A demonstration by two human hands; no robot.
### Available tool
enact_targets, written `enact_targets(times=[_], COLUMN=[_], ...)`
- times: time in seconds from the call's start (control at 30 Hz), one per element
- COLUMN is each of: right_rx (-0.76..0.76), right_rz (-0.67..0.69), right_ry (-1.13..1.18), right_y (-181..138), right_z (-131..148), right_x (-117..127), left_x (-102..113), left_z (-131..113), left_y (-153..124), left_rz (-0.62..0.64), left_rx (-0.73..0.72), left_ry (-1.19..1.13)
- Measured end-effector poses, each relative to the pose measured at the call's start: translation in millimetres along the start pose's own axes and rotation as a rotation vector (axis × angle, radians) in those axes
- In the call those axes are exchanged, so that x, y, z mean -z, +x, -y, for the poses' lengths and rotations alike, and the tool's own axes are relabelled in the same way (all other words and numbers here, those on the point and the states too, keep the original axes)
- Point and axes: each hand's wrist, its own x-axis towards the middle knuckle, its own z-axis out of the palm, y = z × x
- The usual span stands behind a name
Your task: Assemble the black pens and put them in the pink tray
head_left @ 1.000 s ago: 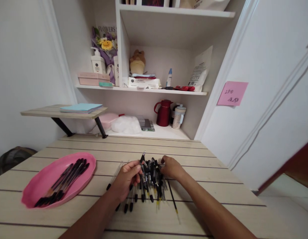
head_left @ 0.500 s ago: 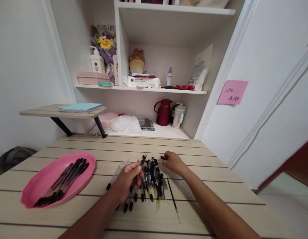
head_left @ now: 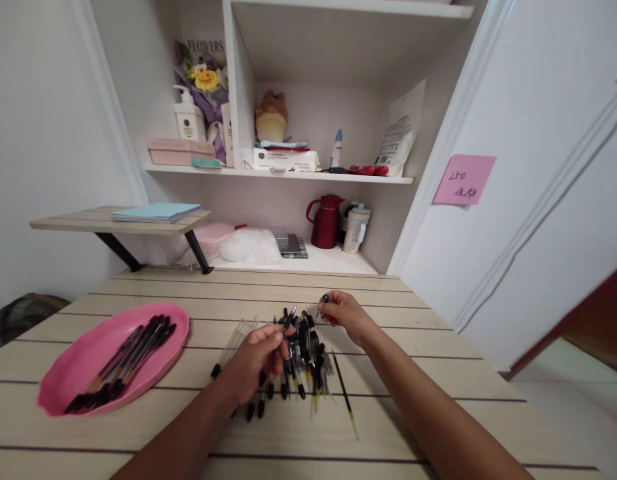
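Observation:
My left hand (head_left: 261, 353) is closed around a pen (head_left: 290, 319), its tip pointing up and away from me. Between the thumb and fingers of my right hand (head_left: 344, 316) is a black pen cap (head_left: 324, 299), held just above the table and apart from the pen. A pile of black caps and pen parts (head_left: 306, 347) lies between and below my hands. Clear pen barrels (head_left: 237, 340) with black ends lie beyond and partly under my left hand. One ink refill (head_left: 344, 390) with a yellow section rests alone to the right of the pile.
A pink scalloped tray (head_left: 173, 347) at the left holds several black pens (head_left: 133, 360). Behind the slatted table (head_left: 418, 400) stands a white shelf unit (head_left: 283, 175) with a red jug (head_left: 327, 221) and a cup (head_left: 357, 229). A small raised stand (head_left: 88, 220) is at the back left.
My right hand has lifted slightly and turned the cap more upright. My left hand keeps its hold on the pen in nearly the same place. The camera view has shifted a little.

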Motion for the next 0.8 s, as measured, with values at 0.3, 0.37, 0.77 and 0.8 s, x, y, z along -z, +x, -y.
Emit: enact_targets(times=[0.3, 0.37, 0.77, 0.8], right_rx=[0.132, 0.15, 0.193, 0.19], right_rz=[0.081, 0.082, 0.116, 0.145], right_ry=[0.345, 0.32, 0.168, 0.148], right_y=[-17.0, -18.8, -24.7, -26.0], right_z=[20.0, 21.1, 24.1, 23.5], right_x=[-19.2, -21.8, -28.1, -30.1], left_x=[-1.8, -1.8, -2.8, -3.1], left_z=[-0.6, -0.4, 0.6, 0.7], left_y=[-2.3, -2.2, -2.7, -2.8], left_rz=[0.001, -0.004, -0.005, -0.009], left_rx=[-0.001, -0.01, -0.035, -0.045], left_ry=[0.079, 0.083, 0.182, 0.194])
